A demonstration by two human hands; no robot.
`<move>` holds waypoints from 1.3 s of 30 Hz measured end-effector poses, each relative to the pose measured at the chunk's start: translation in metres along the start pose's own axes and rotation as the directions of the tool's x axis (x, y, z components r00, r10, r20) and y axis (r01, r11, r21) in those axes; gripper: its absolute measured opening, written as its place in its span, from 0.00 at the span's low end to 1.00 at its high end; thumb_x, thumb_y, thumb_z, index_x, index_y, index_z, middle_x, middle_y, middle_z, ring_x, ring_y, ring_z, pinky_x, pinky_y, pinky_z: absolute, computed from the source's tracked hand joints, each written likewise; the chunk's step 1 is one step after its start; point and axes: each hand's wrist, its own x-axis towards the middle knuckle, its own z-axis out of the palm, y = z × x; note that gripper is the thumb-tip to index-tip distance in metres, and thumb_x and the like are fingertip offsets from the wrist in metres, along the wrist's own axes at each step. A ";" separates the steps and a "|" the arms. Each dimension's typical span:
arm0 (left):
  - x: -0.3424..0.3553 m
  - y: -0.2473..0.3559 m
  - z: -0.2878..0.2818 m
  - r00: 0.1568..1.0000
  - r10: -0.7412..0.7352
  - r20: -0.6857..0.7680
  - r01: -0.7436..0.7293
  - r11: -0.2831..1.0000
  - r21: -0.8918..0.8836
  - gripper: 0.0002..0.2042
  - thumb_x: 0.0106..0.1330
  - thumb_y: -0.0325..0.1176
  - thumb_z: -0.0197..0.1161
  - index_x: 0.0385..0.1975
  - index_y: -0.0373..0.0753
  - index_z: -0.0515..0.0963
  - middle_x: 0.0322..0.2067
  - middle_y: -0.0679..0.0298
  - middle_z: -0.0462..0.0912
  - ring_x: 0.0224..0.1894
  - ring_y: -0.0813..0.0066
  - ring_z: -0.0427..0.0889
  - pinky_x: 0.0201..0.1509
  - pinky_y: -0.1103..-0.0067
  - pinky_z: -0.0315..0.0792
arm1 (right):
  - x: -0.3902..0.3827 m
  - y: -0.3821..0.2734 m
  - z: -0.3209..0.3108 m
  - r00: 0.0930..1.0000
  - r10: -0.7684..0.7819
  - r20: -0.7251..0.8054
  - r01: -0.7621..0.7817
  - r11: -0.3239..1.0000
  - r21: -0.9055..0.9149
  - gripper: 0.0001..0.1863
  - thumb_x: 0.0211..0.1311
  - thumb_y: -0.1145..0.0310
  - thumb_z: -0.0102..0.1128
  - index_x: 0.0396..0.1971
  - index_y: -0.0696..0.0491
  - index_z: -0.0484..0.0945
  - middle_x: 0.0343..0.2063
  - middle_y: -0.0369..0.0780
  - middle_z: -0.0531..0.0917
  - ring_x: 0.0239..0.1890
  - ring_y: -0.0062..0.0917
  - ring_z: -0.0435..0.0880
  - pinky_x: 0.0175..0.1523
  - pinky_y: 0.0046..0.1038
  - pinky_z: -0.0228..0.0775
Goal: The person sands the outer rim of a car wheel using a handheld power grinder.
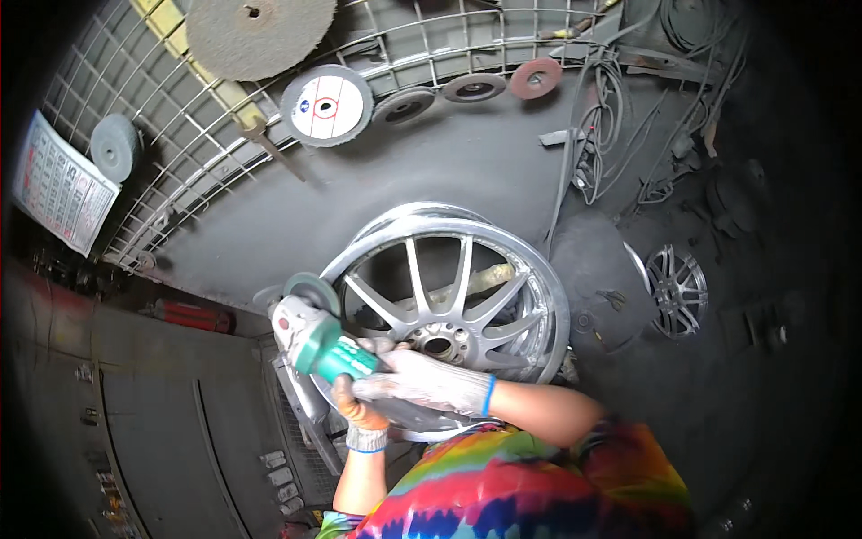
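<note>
A green and grey angle grinder [330, 349] is tilted over the left edge of a silver multi-spoke alloy wheel [467, 278]. Its round disc [312, 293] points up and away, near the wheel's rim. My right hand [422, 381], in a whitish work glove with a blue cuff, closes round the grinder's body from the right. Just below it, my left hand [361, 415], in an orange and grey glove, grips the tool from underneath. Part of the left fingers is hidden behind the grinder. The wheel leans in front of me, with its hub facing up towards me.
Several abrasive discs hang on a wire grid, including a white-labelled one [327, 106] and a reddish one [536, 79]. Cables [603, 117] dangle at the upper right. Another alloy wheel [676, 289] stands on the right. A red cylinder [193, 315] lies at left.
</note>
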 end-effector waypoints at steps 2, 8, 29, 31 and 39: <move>0.002 0.004 0.001 0.996 -0.027 -0.080 0.026 1.000 -0.018 0.29 0.59 0.48 0.68 0.56 0.42 0.68 0.47 0.59 0.76 0.54 0.58 0.73 0.63 0.51 0.67 | 0.002 0.000 0.001 0.998 0.062 0.025 -0.066 0.973 0.223 0.32 0.64 0.56 0.65 0.60 0.60 0.67 0.51 0.41 0.77 0.51 0.22 0.72 0.60 0.28 0.66; 0.027 -0.009 0.033 0.969 -0.235 -0.075 0.246 0.933 0.263 0.30 0.60 0.41 0.70 0.57 0.34 0.67 0.45 0.53 0.79 0.50 0.54 0.81 0.47 0.62 0.81 | -0.024 0.048 -0.011 0.982 0.035 -0.186 0.073 0.837 0.542 0.26 0.67 0.58 0.63 0.56 0.59 0.69 0.44 0.42 0.80 0.45 0.25 0.79 0.53 0.28 0.73; 0.005 0.005 0.027 0.993 -0.119 0.029 0.118 0.993 0.004 0.29 0.59 0.47 0.68 0.54 0.35 0.70 0.44 0.56 0.77 0.55 0.56 0.74 0.67 0.52 0.66 | -0.012 -0.002 0.005 0.995 0.051 -0.091 -0.030 0.975 0.218 0.24 0.64 0.60 0.65 0.55 0.57 0.74 0.46 0.38 0.79 0.50 0.18 0.73 0.56 0.26 0.67; 0.008 0.004 0.013 0.994 -0.107 -0.017 0.107 0.994 0.007 0.28 0.60 0.47 0.67 0.54 0.35 0.69 0.44 0.55 0.77 0.54 0.54 0.76 0.64 0.50 0.69 | -0.008 0.008 0.003 0.991 0.093 -0.097 -0.067 0.968 0.242 0.26 0.62 0.58 0.66 0.55 0.57 0.73 0.45 0.39 0.81 0.49 0.18 0.75 0.54 0.27 0.70; 0.053 -0.021 0.062 0.871 -0.479 -0.109 0.418 0.606 0.677 0.26 0.57 0.40 0.70 0.52 0.32 0.73 0.42 0.53 0.82 0.41 0.64 0.83 0.44 0.71 0.81 | -0.057 0.061 -0.017 0.965 0.089 -0.246 0.149 0.585 0.797 0.24 0.66 0.55 0.63 0.51 0.60 0.74 0.41 0.40 0.82 0.44 0.25 0.83 0.50 0.24 0.77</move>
